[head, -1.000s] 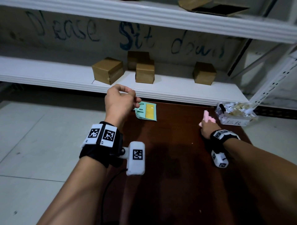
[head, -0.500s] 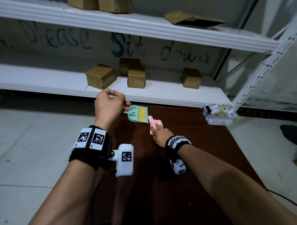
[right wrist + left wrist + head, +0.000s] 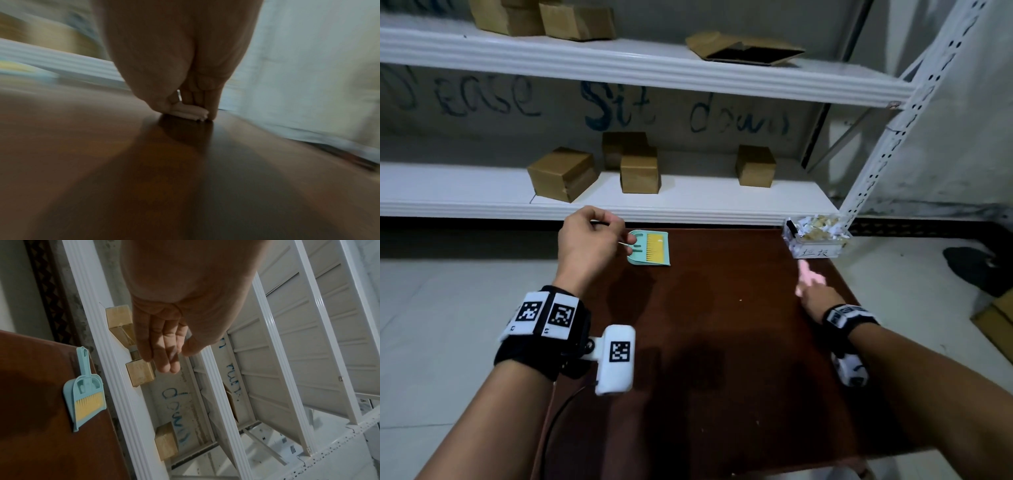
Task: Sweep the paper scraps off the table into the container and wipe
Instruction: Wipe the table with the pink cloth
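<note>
My right hand [image 3: 812, 295] pinches a pink cloth [image 3: 807, 277] and presses it flat on the dark brown table [image 3: 722, 359], near its right edge, just in front of the clear container [image 3: 816, 240] heaped with paper scraps. In the blurred right wrist view, thumb and fingers [image 3: 205, 97] clamp the cloth [image 3: 189, 112] against the wood. My left hand [image 3: 613, 231] hovers over the far left corner with fingers relaxed and holding nothing, close to the teal dustpan with its yellow brush [image 3: 650, 248]. One tiny scrap [image 3: 740, 300] lies mid-table. The left wrist view shows the dustpan [image 3: 86, 402] below my left hand [image 3: 170, 363].
A white shelf [image 3: 688, 205] with several cardboard boxes [image 3: 563, 173] runs right behind the table's far edge. A perforated white upright [image 3: 876, 164] stands behind the container. Tiled floor lies left and right, with a dark shoe [image 3: 976, 267] to the right.
My right hand swept the pink cloth left to the dustpan, then back right to just in front of the container. My left hand stayed hovering by the dustpan.
</note>
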Motion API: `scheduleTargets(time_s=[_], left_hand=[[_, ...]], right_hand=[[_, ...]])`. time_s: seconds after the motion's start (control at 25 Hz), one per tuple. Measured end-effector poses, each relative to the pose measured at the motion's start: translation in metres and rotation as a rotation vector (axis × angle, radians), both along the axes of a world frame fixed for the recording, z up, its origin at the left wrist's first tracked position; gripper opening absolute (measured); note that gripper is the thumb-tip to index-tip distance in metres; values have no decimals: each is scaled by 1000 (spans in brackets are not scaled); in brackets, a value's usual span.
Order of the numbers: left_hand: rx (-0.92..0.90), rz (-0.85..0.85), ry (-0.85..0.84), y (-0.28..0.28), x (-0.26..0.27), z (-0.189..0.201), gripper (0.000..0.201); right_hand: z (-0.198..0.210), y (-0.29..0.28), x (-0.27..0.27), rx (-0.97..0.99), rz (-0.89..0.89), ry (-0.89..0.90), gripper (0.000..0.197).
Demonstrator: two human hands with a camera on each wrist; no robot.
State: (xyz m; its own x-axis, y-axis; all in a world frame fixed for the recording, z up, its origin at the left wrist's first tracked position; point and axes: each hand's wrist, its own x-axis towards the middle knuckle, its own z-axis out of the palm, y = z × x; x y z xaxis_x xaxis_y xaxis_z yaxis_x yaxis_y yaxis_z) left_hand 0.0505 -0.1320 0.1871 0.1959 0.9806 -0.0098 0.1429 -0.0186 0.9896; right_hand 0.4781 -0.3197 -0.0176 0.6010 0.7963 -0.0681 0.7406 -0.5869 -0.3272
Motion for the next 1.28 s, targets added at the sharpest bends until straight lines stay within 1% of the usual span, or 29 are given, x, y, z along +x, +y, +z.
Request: scheduleTargets(time_s=[0.08, 0.2, 0.28, 0.36, 0.44, 0.52, 0.64, 0.68, 0.76, 0.8, 0.84, 0.92, 0.96, 1.08, 1.12, 1.16, 1.24, 1.28], left_hand=[[7, -14, -20, -5, 5, 2, 6], [-9, -15, -92, -10, 11, 7, 3], [-6, -9, -120, -13, 15, 11, 4], [11, -18, -119, -15, 18, 12, 5], [23, -30, -102, -14, 18, 11, 5], [16, -27, -104, -12, 17, 11, 4], [6, -4, -124, -9, 13, 12, 2], [5, 0, -127, -8, 12, 11, 2], [7, -6, -121, -7, 11, 10, 2], [9, -9, -114, -7, 11, 10, 2], [10, -10, -104, -6, 10, 10, 3], [9, -9, -86, -4, 10, 9, 7], [8, -9, -82, -3, 11, 8, 8], [5, -10, -84, -2, 12, 7, 6], [-1, -11, -85, -2, 14, 6, 5], [-1, -14, -82, -2, 15, 5, 4], [15, -23, -73, -3, 17, 4, 5], [23, -28, -67, -3, 18, 4, 5]], right_hand=[[-3, -33, 36, -16, -112, -57, 68], [-8, -49, 61, -131, -157, -53, 76], [-11, -44, 61, -109, -165, -32, 76], [-13, -37, 56, -43, -211, -15, 69], [-13, -33, 50, -21, -265, -6, 65], [-11, -31, 49, -26, -279, -5, 65], [-10, -24, 52, -75, -252, -2, 72], [-7, -18, 50, -98, -237, -26, 69], [0, -4, 36, -98, -172, -151, 44], [4, 4, 23, -72, -110, -179, 37], [5, 13, 9, -63, -28, -156, 44], [5, 37, -27, -106, 145, -73, 79], [5, 51, -46, -110, 231, -67, 87], [9, 92, -107, -53, 552, -94, 81], [10, 98, -117, -64, 599, -134, 79], [13, 101, -124, -84, 608, -176, 78], [10, 93, -113, -82, 564, -230, 85], [12, 82, -103, -83, 509, -204, 90]])
